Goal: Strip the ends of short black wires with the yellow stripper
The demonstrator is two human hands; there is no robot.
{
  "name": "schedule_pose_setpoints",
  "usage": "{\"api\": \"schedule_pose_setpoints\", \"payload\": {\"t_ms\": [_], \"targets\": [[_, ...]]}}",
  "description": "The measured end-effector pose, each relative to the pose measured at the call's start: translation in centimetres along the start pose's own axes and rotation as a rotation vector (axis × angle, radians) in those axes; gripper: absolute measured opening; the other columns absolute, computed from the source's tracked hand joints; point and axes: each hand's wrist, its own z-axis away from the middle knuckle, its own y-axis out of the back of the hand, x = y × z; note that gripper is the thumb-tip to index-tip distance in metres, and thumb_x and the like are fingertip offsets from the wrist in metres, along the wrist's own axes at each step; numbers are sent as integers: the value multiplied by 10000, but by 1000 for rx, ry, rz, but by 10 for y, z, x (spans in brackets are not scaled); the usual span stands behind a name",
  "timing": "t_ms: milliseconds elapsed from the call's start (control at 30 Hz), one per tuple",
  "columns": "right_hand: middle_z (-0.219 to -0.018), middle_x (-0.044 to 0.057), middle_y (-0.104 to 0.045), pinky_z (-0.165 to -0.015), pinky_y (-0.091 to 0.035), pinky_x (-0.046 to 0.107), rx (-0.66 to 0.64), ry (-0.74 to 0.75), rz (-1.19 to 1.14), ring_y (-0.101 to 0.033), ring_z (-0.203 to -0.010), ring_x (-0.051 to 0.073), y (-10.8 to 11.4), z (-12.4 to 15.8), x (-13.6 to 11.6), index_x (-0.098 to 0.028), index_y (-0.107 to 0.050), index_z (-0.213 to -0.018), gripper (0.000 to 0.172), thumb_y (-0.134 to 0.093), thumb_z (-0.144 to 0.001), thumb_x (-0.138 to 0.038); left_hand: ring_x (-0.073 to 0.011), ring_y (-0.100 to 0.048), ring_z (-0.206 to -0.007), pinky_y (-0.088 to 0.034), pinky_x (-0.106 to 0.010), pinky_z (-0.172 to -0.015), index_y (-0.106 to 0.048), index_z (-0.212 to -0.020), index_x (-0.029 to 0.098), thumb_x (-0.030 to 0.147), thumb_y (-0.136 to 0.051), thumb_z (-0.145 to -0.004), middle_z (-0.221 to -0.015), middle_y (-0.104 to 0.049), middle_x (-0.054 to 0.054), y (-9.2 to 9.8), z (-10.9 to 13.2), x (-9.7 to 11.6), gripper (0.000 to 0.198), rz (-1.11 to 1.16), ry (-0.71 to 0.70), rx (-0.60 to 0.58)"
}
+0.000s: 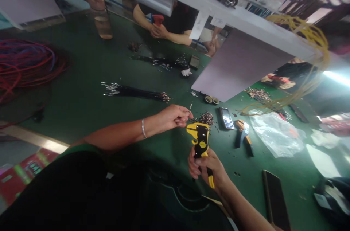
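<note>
On the green counter (115, 67), left fingers (182, 117) pinch a short wire (189, 113), right hand (210, 167) closes around a yellow wire stripper (200, 140), with a terminal heap (206, 118) and phone (226, 118) just beyond.

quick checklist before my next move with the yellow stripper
1. Yellow-and-black wire stripper held in right hand: ok, fingers wrapped round the handle.
2. Stripper's grip loaded: cannot tell from this angle.
3. Piece between left hand's fingertips: cannot tell, too small to make out.
4. Left hand apart from the stripper: ok, close but not touching.
5. Black wire bundle away from the hands: ok, lying further up the green mat.
</note>
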Motion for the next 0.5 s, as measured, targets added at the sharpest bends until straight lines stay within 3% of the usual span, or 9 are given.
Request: {"api": "schedule_pose_setpoints", "payload": {"t_ms": [267,500], "targets": [[-603,-23,-548,-408,-398,255,56,39,94,-451,-418,98,6,-5,6,-156,-608,-810,185,-633,-631,-111,-34,-202,-401,-234,-228,-413,-635,-649,106,40,-536,-769,-472,-344,34,2,-2,1,170,-6,19,43],[-649,-18,-589,-513,-404,221,228,211,806,-503,-581,115,6,-6,-5,-175,-622,-691,190,-571,-564,-43,-32,-164,-389,-240,-222,-394,-629,-637,112,51,-519,-781,-451,-318,41,3,-4,2,191,-1,55,33]]}}
